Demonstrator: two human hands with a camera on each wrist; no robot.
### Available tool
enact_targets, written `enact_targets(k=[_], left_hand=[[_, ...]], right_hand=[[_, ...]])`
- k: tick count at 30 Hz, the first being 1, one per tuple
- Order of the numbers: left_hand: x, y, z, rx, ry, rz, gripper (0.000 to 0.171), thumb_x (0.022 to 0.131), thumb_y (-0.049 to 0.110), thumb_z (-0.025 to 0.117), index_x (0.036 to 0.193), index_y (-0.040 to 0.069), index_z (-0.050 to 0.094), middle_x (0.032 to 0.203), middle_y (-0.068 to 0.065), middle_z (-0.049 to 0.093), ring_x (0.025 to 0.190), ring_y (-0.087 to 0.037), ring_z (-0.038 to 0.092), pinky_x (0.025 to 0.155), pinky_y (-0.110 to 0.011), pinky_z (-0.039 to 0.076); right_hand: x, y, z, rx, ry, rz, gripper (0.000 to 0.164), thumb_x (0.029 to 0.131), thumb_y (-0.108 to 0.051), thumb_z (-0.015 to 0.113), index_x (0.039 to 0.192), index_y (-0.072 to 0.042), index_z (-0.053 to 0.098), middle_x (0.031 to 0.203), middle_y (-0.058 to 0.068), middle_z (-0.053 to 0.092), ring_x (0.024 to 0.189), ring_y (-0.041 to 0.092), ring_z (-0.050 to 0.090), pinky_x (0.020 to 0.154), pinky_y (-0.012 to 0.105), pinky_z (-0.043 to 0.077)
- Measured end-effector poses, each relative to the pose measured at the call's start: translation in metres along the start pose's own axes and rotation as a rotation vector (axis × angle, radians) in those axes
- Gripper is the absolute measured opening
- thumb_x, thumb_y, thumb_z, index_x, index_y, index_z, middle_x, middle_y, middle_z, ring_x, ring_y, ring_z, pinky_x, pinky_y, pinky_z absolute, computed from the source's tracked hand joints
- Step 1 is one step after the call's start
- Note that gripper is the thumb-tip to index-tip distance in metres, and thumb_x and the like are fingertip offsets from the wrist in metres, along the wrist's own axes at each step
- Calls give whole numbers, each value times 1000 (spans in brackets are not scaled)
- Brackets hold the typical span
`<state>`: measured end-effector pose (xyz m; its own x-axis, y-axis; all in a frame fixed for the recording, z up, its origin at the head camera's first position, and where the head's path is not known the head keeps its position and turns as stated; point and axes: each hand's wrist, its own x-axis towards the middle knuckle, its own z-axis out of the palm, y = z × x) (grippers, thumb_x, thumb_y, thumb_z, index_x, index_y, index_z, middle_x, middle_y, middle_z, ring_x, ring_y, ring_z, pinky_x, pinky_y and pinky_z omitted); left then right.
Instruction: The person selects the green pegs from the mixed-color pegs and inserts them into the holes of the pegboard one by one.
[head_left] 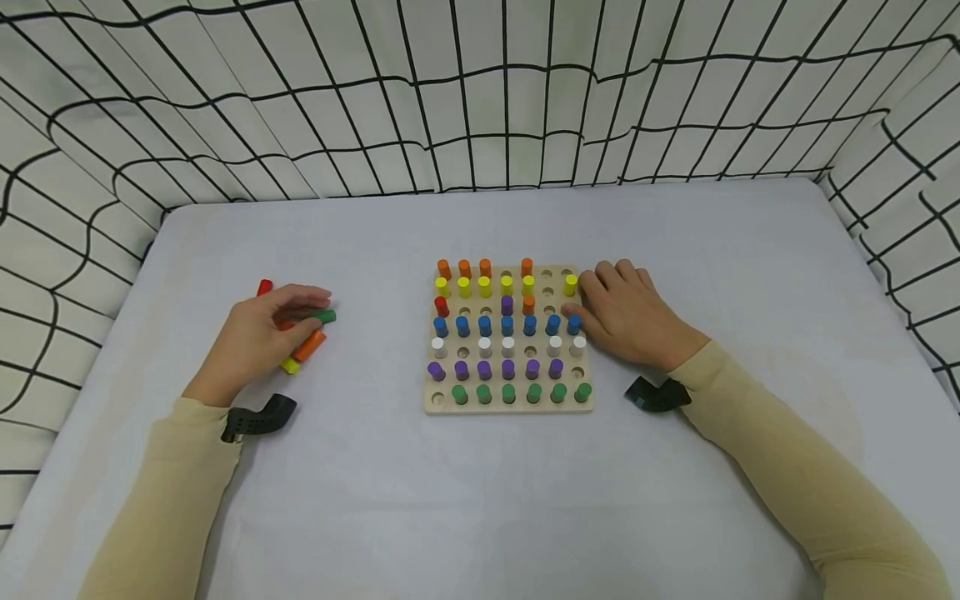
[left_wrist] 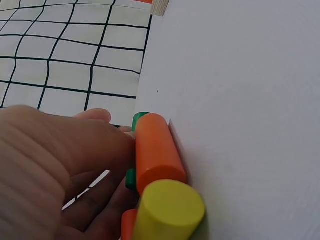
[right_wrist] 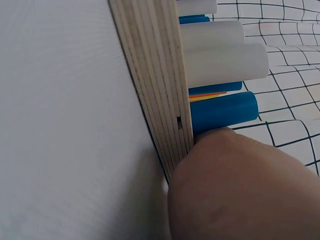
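Observation:
My left hand (head_left: pixel 258 333) is over a small heap of loose pegs, its thumb and fingers apart around them. A green peg (head_left: pixel 325 317) pokes out past the thumb; an orange peg (left_wrist: pixel 157 150) and a yellow peg (left_wrist: pixel 170 210) lie beside the hand. Part of a red peg (head_left: pixel 265 287) shows behind it. My right hand (head_left: pixel 630 317) rests at the right side of a wooden pegboard (head_left: pixel 510 409), its thumb against the edge near a blue peg (right_wrist: pixel 225 111). Rows of coloured pegs stand upright in the board, with several holes bare.
A white cloth (head_left: pixel 360 492) covers the table. Black wire grid panels (head_left: pixel 465 100) rise along the back and both sides. Dark wrist-worn devices sit at the left cuff (head_left: pixel 258 417) and right cuff (head_left: pixel 657 394).

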<state>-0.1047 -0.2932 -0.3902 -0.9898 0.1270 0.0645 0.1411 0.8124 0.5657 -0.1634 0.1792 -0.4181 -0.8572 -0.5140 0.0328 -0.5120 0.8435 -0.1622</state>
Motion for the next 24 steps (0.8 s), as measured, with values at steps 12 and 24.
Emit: enact_targets(k=[12, 24], left_hand=[[0, 5, 1, 67, 9, 30, 35, 95, 4, 70, 129, 13, 70, 120, -12, 76, 96, -26, 66, 76, -1, 42], [0, 7, 2, 105, -30, 22, 35, 95, 7, 72, 129, 12, 70, 118, -13, 76, 96, -25, 63, 75, -5, 43]], right_hand=[[-1, 0, -1, 9, -2, -11, 44, 107, -49, 49, 117, -7, 55, 104, 13, 57, 102, 33, 49, 88, 49, 44], [-1, 0, -1, 15, -1, -8, 43, 107, -49, 48, 117, -7, 55, 104, 13, 57, 103, 33, 49, 88, 48, 44]])
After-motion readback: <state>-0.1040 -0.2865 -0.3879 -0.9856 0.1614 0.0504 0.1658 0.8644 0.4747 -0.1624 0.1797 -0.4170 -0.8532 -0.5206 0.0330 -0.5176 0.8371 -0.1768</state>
